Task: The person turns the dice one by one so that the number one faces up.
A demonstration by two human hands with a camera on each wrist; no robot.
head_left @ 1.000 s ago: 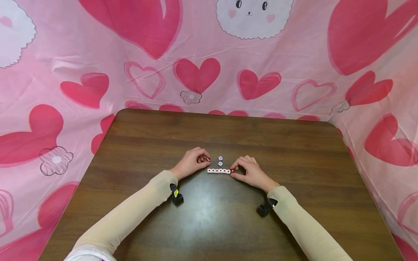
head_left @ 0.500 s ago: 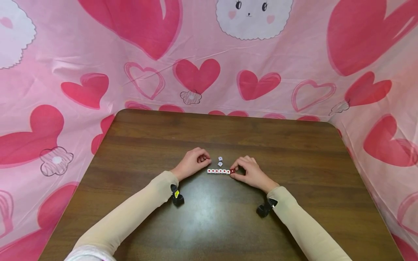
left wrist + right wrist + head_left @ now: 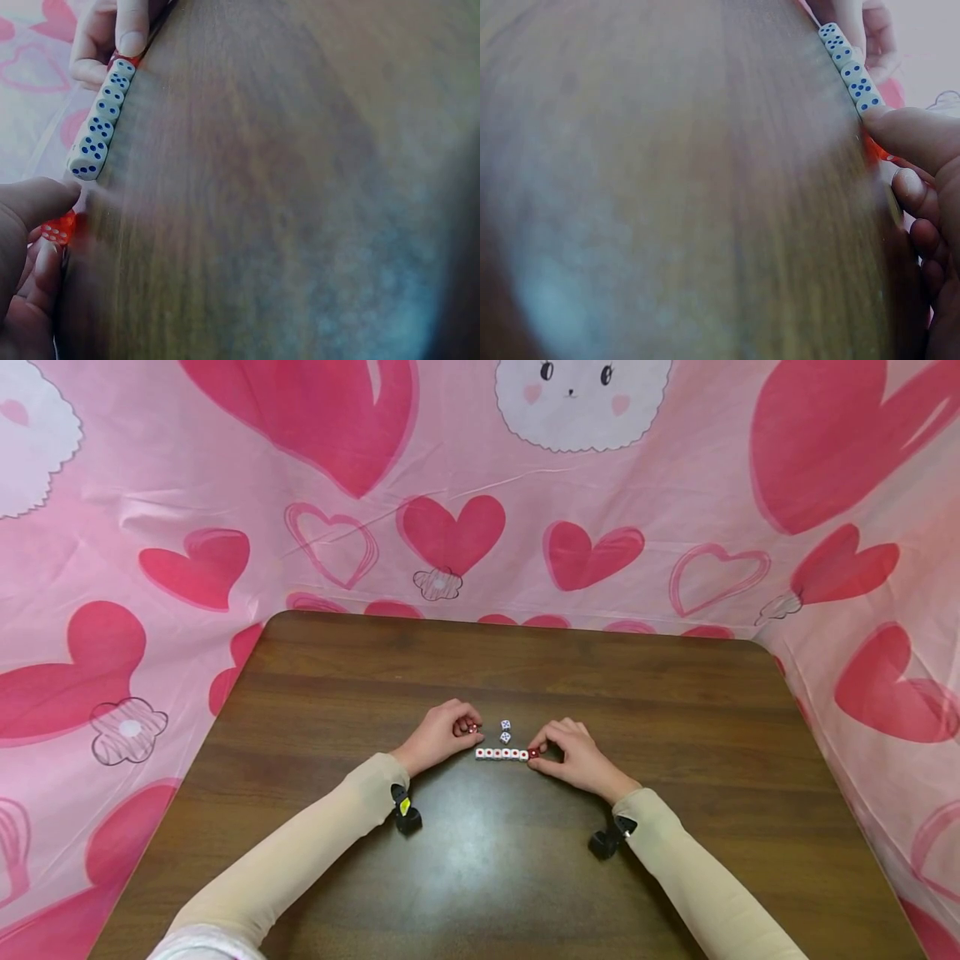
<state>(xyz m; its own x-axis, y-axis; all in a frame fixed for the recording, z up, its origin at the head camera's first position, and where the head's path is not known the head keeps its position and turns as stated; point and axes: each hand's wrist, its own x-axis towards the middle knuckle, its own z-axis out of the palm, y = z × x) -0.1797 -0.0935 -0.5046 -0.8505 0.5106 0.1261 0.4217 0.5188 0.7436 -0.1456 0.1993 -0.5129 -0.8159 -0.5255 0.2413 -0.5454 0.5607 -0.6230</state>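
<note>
A straight row of white dice point(image 3: 498, 754) lies on the table, red single pips facing up and blue pips on the near sides. At its right end the right hand point(image 3: 576, 758) pinches a red die point(image 3: 533, 753) between thumb and fingers, right up against the last white one. My left hand point(image 3: 442, 731) holds another red die point(image 3: 57, 229) in its curled fingers, just off the row's left end. The left wrist view shows white pips on that die, with the thumb above it. Behind the row sit two more white dice point(image 3: 506, 732) with blue pips on top.
The brown wooden table point(image 3: 480, 660) has rounded far corners. A pink cloth point(image 3: 525, 477) printed with hearts hangs around its back and sides. Black wrist cameras point(image 3: 407, 814) are strapped at both sleeves.
The red die in the left hand has shifted among the fingers: first out at the fingertips, then mostly covered, now showing again slightly farther left. The right hand and the row have stayed put.
</note>
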